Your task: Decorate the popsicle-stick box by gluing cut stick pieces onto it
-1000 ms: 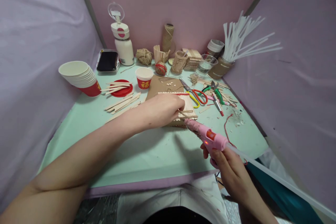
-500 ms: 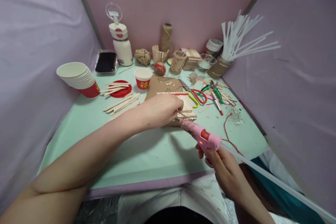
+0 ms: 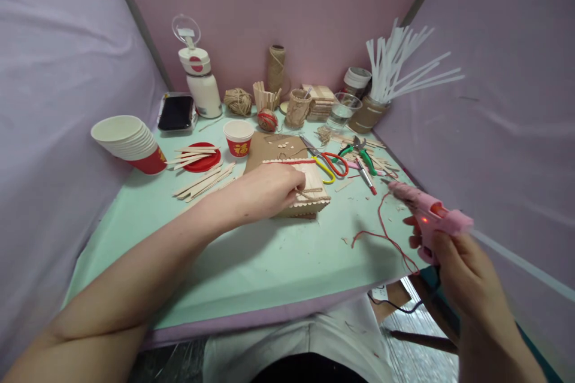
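Left hand [image 3: 269, 188] presses flat, fingers curled, on the stick panel [image 3: 309, 191] at table centre. Right hand [image 3: 453, 263] grips the glue gun [image 3: 426, 212] at 4 o'clock. Risk: the hot nozzle drips glue onto the table [image 3: 269, 263].

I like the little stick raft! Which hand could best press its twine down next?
Probably the left hand: it rests on the stick raft, fingertips at the twine. The right hand holds the glue gun away at the table's edge.
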A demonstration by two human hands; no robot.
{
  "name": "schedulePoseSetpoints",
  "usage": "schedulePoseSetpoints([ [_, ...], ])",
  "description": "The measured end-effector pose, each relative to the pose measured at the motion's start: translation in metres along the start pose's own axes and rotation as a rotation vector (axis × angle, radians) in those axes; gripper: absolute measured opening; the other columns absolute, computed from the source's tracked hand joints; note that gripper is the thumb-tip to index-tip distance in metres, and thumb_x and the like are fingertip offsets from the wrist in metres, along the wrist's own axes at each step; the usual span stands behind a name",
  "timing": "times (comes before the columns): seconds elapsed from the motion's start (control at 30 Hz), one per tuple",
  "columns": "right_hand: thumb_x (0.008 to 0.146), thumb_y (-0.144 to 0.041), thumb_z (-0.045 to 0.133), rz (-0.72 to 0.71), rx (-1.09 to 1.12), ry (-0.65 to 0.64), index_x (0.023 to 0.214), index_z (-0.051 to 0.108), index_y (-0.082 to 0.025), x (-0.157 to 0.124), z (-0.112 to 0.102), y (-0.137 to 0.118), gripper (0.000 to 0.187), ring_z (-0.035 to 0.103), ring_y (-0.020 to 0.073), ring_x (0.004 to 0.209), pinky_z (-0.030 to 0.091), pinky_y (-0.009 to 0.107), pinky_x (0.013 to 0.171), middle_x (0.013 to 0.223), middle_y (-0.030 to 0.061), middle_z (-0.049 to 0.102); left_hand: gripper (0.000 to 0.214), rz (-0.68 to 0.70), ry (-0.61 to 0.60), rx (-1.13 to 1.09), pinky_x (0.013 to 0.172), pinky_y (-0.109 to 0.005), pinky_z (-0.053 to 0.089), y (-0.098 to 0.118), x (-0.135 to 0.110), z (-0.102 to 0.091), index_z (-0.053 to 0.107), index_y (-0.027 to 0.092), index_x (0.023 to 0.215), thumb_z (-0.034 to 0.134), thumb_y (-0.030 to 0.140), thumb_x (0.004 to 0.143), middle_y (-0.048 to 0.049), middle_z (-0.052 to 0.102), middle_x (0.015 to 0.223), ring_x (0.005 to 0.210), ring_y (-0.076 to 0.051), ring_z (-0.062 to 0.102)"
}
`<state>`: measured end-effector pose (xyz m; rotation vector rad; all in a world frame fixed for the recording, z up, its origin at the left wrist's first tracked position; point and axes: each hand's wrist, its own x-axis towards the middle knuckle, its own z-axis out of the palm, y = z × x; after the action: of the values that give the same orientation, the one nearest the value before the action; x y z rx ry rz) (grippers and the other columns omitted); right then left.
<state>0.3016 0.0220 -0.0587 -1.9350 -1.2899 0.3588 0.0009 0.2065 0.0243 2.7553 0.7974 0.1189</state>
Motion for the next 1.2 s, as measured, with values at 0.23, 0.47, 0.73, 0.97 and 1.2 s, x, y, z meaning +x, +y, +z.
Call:
schedulePoseSetpoints([
  [0.23,0.095,-0.048,0.037,-0.138,-0.546,0.008,0.088,0.065,-0.019,0.03,-0.005,0.05,0.041,0.057,0.0297,0.074,0.041,0.042,0.068,0.079,0.0136,0.064,0.019,-0.026,-0.019,-0.028,0.058,-0.026,0.034,0.0,-0.005,0.001,0.063,0.018,0.08,0.046,0.015,0.087,-0.003,0.068,0.082,0.067,-0.015,0.057],
  [0.47,0.095,-0.049,0.039,-0.269,-0.74,0.016,0.1,0.063,-0.015,0.028,0.0,0.083,0.041,0.058,0.0339,0.088,0.044,0.048,0.077,0.093,0.0176,0.065,0.017,-0.055,0.027,-0.003,0.064,-0.027,0.039,-0.003,-0.018,0.009,0.06,0.02,0.097,0.044,0.021,0.093,-0.0056,0.062,0.104,0.082,-0.017,0.06],
  [0.73,0.095,-0.043,0.051,-0.608,-0.462,0.133,0.122,0.057,-0.019,0.033,0.008,-0.013,0.036,0.058,0.0349,0.107,0.045,0.052,0.091,0.116,0.0176,0.063,0.021,-0.055,0.094,0.116,0.068,-0.029,0.041,-0.001,-0.041,0.019,0.061,0.018,0.096,0.041,0.015,0.094,-0.0067,0.063,0.096,0.084,-0.019,0.06],
  [0.97,0.093,-0.019,0.056,-0.907,-0.176,-0.13,0.124,0.057,-0.022,0.045,0.07,-0.071,0.031,0.06,0.0274,0.112,0.05,0.048,0.093,0.122,0.0138,0.064,0.03,-0.048,0.229,0.333,0.071,-0.032,0.042,-0.002,-0.059,0.033,0.066,0.02,0.104,0.039,0.01,0.095,-0.0083,0.068,0.099,0.084,-0.02,0.06],
  [1.2,0.093,-0.012,0.052,-1.005,-0.123,-0.171,0.114,0.062,-0.02,0.058,0.088,-0.074,0.024,0.063,0.0243,0.108,0.055,0.044,0.09,0.116,0.0136,0.068,0.033,0.023,0.295,0.351,0.079,-0.035,0.044,-0.011,-0.067,0.045,0.064,0.021,0.119,0.036,0.017,0.1,-0.0073,0.071,0.103,0.088,-0.02,0.061],
])
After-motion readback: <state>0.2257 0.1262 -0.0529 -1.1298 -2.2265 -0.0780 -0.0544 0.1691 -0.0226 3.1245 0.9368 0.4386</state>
